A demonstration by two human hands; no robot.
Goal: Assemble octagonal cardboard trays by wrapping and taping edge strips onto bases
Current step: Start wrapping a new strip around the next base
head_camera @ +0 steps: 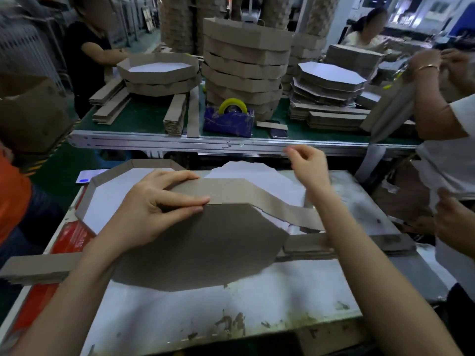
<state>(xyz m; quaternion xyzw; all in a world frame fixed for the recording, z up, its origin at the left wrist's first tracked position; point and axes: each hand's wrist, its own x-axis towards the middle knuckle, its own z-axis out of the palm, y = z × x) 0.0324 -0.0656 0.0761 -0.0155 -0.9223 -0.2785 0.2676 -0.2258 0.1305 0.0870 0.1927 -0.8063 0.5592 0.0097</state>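
- At the middle of the bench, the left hand grasps the brown edge strip. The thumb lies over the strip's far face and the fingers along its near face, pressing it against the top edge of the octagonal base.
- The base shows its brown side and is tilted up toward the camera, with its lower edge on the bench.
- From the grip the strip runs right, bends at its creases and droops toward the bench's right edge, where its end passes behind the right forearm.
- The right hand is raised over the far edge of the bench, apart from the strip. Its fingers are curled and the thumb and forefinger are close together; whether they pinch anything cannot be told.
- Toward the far left corner, behind the left hand, lies a finished tray with a brown wall and a white floor.
- A white octagonal sheet lies at the far edge, behind the strip.
- A bundle of flat strips lies across the bench under the base and reaches past both side edges.
- Beyond the bench is a green conveyor table. A blue tape dispenser with a yellow roll sits near its front edge.
- Behind the dispenser is a tall stack of trays, and to the right a pile of white-faced bases.
- Other people stand around the conveyor table.
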